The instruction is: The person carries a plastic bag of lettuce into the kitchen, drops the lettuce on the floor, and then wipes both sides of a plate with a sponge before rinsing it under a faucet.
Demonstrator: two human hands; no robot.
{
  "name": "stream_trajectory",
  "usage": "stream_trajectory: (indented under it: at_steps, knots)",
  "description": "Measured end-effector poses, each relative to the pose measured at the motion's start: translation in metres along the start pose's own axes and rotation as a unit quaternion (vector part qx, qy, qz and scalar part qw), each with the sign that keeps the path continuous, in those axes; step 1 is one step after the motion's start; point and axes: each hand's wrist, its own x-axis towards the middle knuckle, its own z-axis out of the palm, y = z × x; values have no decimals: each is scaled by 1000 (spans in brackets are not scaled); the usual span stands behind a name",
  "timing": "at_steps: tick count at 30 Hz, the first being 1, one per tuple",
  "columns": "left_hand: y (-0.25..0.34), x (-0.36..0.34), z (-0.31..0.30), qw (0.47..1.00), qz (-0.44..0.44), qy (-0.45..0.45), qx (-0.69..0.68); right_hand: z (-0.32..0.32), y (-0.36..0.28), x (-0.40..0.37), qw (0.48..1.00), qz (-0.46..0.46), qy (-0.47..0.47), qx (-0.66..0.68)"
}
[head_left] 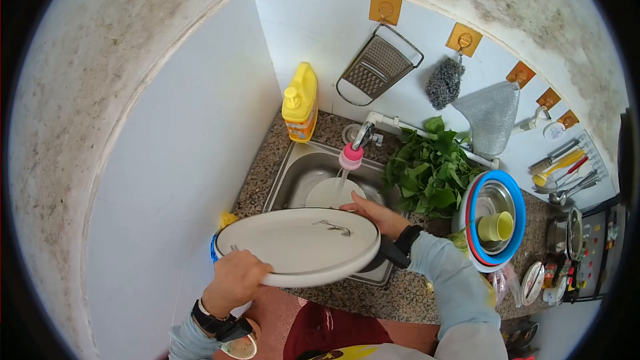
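Observation:
A large white oval plate [293, 243] with a dark rim and a small dark design is tilted over the front of the metal sink [303, 157]. My left hand [239, 279] is closed on its left end. At the plate's far right edge is my right hand [375, 215], its fingers on the rim. Water runs from the pink-tipped faucet [351, 157] onto a white dish [327, 193] lying in the sink, partly hidden behind the plate.
A yellow bottle [301, 103] stands behind the sink's left corner. Leafy greens [430, 167] lie right of the sink, beside stacked basins [519, 213] with a green cup [495, 227]. A grater [377, 63] and scrubber [445, 83] hang on the wall.

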Motion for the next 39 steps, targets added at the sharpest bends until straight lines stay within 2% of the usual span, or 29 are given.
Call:
stream_trajectory:
  at_steps: [1,2,3,5,7,8,9,11,12,13,14,15,16,17,18,19,21,22,23,24,25,27,28,29,31,33,35,36,39]
  knots:
    - [2,3,0,996,79,-42,2,-5,3,0,1000,0,1,1]
    - [6,9,-1,990,120,-76,24,-9,6,0,998,56,14,-12]
    - [8,14,1,990,120,-77,22,-14,11,0,993,113,27,-23]
    - [7,25,4,971,216,-94,36,-18,30,-6,997,76,9,-29]
    - [2,28,6,970,224,-86,47,-10,36,-23,990,84,94,-58]
    - [0,29,8,968,231,-77,58,-10,41,-28,982,38,142,-116]
    - [-3,25,11,968,230,-77,57,-10,41,-33,982,40,143,-116]
    - [-13,11,22,981,176,-31,70,-12,40,-47,963,9,241,-123]
    - [-16,2,32,981,178,-32,65,-17,45,-46,952,-15,281,-116]
    - [-19,-10,44,990,126,2,63,-22,49,-44,952,-15,285,-114]
    - [-22,-18,58,995,72,38,62,-25,50,-42,923,-57,353,-139]
    - [-21,-24,74,995,73,39,60,-28,51,-41,888,-98,419,-165]
    - [-18,-27,94,991,-39,126,-19,-26,49,-45,886,-97,421,-166]
    - [-16,-27,111,961,-151,210,-97,-22,44,-51,894,-132,399,-158]
    - [-18,-26,124,934,-217,249,-134,-20,41,-55,900,-166,375,-151]
    - [-16,-22,130,933,-219,250,-136,-24,44,-52,899,-163,377,-152]
    - [-11,-18,141,865,-329,229,-303,-35,51,-41,859,-264,406,-164]
    - [-20,-29,156,863,-332,230,-303,-34,49,-41,860,-261,406,-166]
    - [-34,-48,178,708,-422,241,-512,-33,44,-41,840,-288,416,-197]
    - [-41,-57,191,500,-479,234,-682,-33,39,-41,818,-314,425,-227]
    - [-40,-51,188,497,-481,235,-683,-36,36,-41,818,-312,426,-228]
    - [-38,-28,180,305,-460,233,-801,-40,26,-39,763,-375,435,-296]
    - [-39,-27,192,309,-421,245,-817,-35,20,-42,765,-373,433,-298]
    - [-37,-26,200,308,-422,247,-816,-25,12,-48,747,-379,437,-328]
    - [-33,-27,214,365,-544,211,-726,-22,4,-50,728,-385,439,-359]
    - [-38,-40,232,338,-545,221,-735,-29,3,-50,737,-366,429,-373]
    - [-38,-39,235,374,-548,231,-712,-38,2,-52,749,-328,416,-399]
    - [-39,-38,237,380,-541,238,-711,-41,2,-54,756,-290,410,-420]
    - [-34,-28,231,376,-566,236,-695,-39,0,-65,740,-273,387,-478]
